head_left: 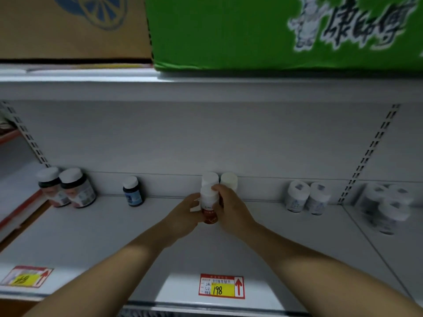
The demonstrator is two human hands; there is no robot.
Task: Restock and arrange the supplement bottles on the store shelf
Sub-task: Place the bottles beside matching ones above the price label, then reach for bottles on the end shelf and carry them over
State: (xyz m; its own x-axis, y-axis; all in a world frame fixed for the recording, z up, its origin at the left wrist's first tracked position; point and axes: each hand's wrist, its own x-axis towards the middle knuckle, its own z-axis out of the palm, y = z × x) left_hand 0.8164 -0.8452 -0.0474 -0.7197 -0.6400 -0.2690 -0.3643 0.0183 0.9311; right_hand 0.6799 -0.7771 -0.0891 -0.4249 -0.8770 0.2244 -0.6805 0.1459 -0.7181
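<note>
I clamp both hands on a white-capped bottle with a red-brown base (209,205), my left hand (183,216) on its left side and my right hand (231,205) on its right, mid-way back on the pale grey metal shelf (91,234). Two white-capped bottles (219,179) stand just behind it at the back wall. Dark jars (68,187) sit far left, and a small blue bottle (132,191) stands nearer the middle. A red-and-yellow price tag (221,286) marks the front edge. A green carton (283,30) rests on the shelf above.
</note>
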